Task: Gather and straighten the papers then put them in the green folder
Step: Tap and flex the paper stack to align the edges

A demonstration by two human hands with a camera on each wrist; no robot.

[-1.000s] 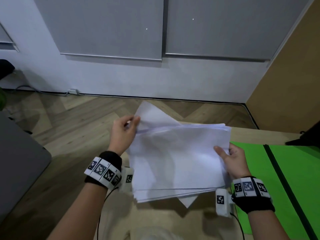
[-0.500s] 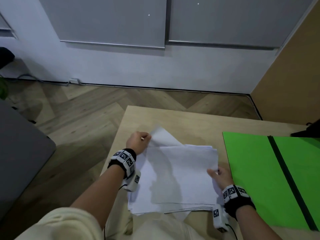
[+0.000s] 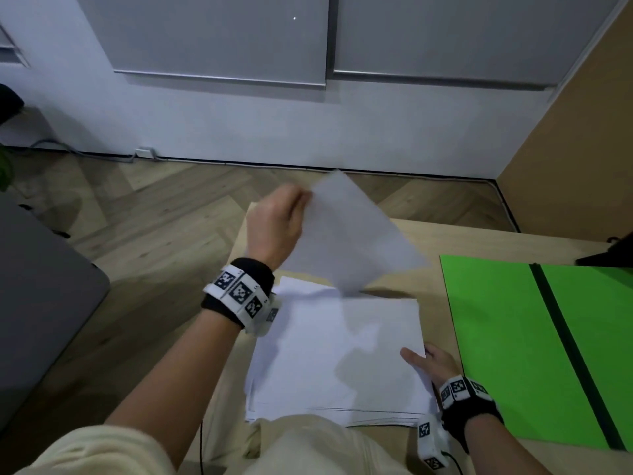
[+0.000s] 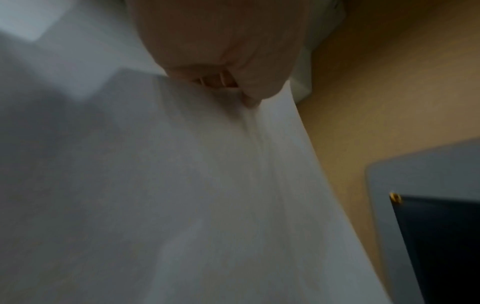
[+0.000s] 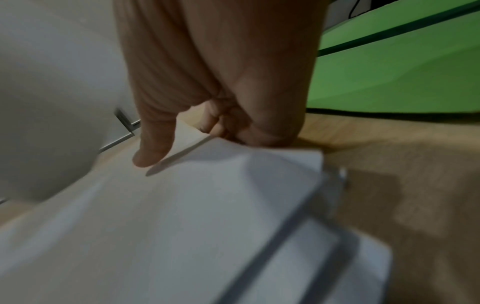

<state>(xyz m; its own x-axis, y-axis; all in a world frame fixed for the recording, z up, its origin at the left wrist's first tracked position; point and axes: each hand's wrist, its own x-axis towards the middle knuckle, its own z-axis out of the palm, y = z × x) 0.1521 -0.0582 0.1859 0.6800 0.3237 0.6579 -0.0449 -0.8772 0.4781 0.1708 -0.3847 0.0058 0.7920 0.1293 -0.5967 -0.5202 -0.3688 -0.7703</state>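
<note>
Pale wooden table before a white wall, herringbone floor to the left. Left to right along the table:

Near the table's left edge, raised above the surface: left hand, fingers together and pinching the edge of a single sheet. Sheet tilted, one corner pointing up toward the far edge, lower corner hanging just over the pile. Same pinch visible from the left wrist, thumb pressed on the paper, picture blurred.

Below and right of that hand, at the near edge: stack of papers, flat on the table, edges not quite even.

At the stack's right edge, near corner: right hand, thumb lying on top, other fingers curled under the sheets, clamped on the stack.

Just beside that hand, apart from the stack, toward the table's right edge: green folder, lying open, dark spine down its middle.
</note>
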